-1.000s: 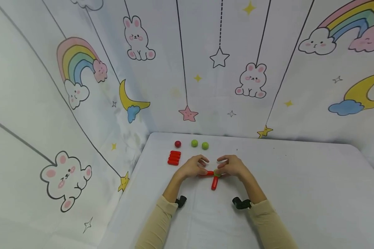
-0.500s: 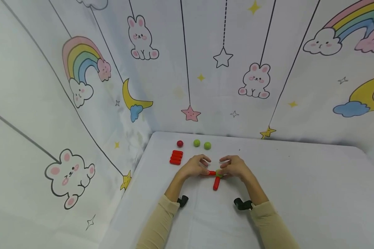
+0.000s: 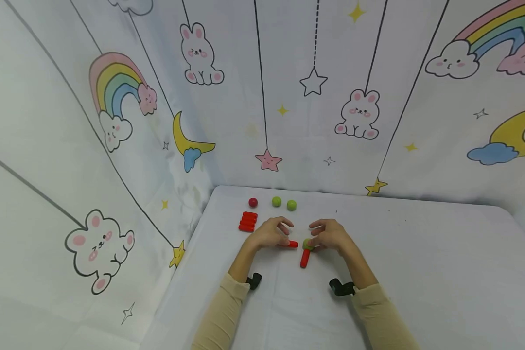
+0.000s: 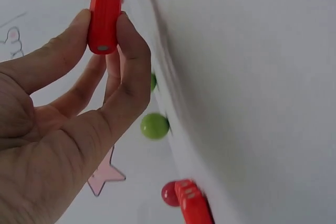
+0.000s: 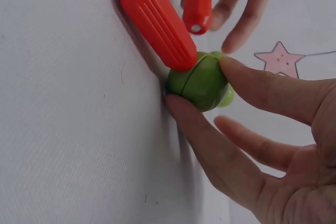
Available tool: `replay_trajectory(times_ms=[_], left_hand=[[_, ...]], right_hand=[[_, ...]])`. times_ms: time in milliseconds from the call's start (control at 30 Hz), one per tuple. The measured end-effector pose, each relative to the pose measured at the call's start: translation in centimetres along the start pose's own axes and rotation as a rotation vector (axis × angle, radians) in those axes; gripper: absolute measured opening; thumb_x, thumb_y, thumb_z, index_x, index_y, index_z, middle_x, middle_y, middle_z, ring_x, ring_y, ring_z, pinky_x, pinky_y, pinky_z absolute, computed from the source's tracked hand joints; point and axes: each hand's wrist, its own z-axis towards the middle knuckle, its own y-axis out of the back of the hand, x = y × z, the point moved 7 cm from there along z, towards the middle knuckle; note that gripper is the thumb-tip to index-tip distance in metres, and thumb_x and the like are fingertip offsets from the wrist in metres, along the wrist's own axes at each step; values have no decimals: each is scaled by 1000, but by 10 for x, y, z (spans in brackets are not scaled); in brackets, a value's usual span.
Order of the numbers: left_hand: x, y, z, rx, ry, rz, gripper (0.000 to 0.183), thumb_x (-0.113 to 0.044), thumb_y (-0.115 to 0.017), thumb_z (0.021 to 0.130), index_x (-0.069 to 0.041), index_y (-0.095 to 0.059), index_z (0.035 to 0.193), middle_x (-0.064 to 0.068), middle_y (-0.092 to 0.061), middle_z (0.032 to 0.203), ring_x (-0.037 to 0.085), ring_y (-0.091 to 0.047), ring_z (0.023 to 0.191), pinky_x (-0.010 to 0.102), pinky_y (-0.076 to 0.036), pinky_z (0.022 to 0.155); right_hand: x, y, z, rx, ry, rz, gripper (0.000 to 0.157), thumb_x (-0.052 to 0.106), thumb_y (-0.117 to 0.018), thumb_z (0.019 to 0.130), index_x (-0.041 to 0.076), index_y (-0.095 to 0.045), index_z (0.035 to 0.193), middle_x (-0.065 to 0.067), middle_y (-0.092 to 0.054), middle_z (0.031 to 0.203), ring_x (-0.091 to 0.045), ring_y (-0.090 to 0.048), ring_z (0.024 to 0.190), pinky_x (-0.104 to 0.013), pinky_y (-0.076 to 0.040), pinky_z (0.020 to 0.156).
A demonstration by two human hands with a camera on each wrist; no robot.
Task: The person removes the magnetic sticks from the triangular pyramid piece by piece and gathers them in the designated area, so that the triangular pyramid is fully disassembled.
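Observation:
My left hand (image 3: 269, 233) pinches a red rod (image 4: 105, 17) between thumb and fingers; a small silvery dot shows on its end. My right hand (image 3: 329, 234) holds a green ball (image 5: 202, 82) between thumb and index finger, low over the white table. Another red rod (image 3: 305, 258), ribbed along its side, meets this ball at one end and points toward the person's body. In the head view a small gap separates the left hand's rod from the green ball.
Farther back at the left lie several red rods (image 3: 247, 221) side by side. Behind them are a red ball (image 3: 253, 202) and two green balls, one left (image 3: 276, 201) and one right (image 3: 291, 205). A patterned cloth wall (image 3: 227, 121) borders the white table (image 3: 420, 257).
My left hand has drawn its red rod leftward, away from the green ball, where the two met before. My right hand stays on the ball. The head view has shifted slightly.

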Motion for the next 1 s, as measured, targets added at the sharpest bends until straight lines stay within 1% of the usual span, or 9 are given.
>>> replay_trajectory(times_ms=[167,267,500,633,767,867,1000], left_hand=[[2,17,-6,-2,-25,-20,50,-5,-80,89,-4,-62,136,21,-66,123,23,-70,97,36,-59,83],[4,26,-8,8,-41,-43,54,-4,-81,89,-3,-60,139,22,-64,126,22,-72,101,36,-60,85],[13,46,-16,3,-34,-65,59,-3,-83,86,-2,-59,140,24,-63,128,23,-72,103,36,-59,84],[20,59,-20,-18,-22,-54,62,-3,-85,84,-2,-59,140,26,-62,127,22,-72,101,35,-57,84],[26,71,-24,-56,-27,-32,63,-2,-86,83,-1,-59,140,26,-62,123,22,-71,100,34,-57,84],[31,78,-26,-83,-26,-28,64,-1,-85,83,-1,-58,141,26,-62,123,23,-70,100,34,-57,84],[35,83,-30,-99,-10,-36,65,0,-84,84,0,-56,143,27,-61,127,26,-70,102,35,-57,87]], right_hand=[[-2,1,0,-10,-17,-15,58,1,-88,80,-2,-65,133,-20,-69,120,-24,-71,87,-37,-63,74],[-1,1,0,-15,-13,-11,57,1,-88,80,-2,-65,132,-21,-69,120,-24,-71,88,-36,-63,74],[0,1,-1,-17,4,-1,55,-1,-87,79,-2,-66,130,-22,-69,120,-25,-71,90,-37,-63,75],[0,1,-2,-16,12,9,56,-1,-88,79,-3,-65,130,-23,-68,120,-25,-71,90,-37,-63,74],[-1,1,-1,-14,14,2,55,0,-88,80,-3,-65,130,-22,-68,120,-24,-72,87,-37,-63,74],[-1,1,-1,-11,13,-5,55,1,-88,80,-3,-65,130,-23,-68,120,-24,-72,86,-36,-63,74],[-1,1,-1,-12,8,-5,56,1,-89,79,-3,-65,130,-23,-68,121,-24,-71,88,-36,-63,74]])
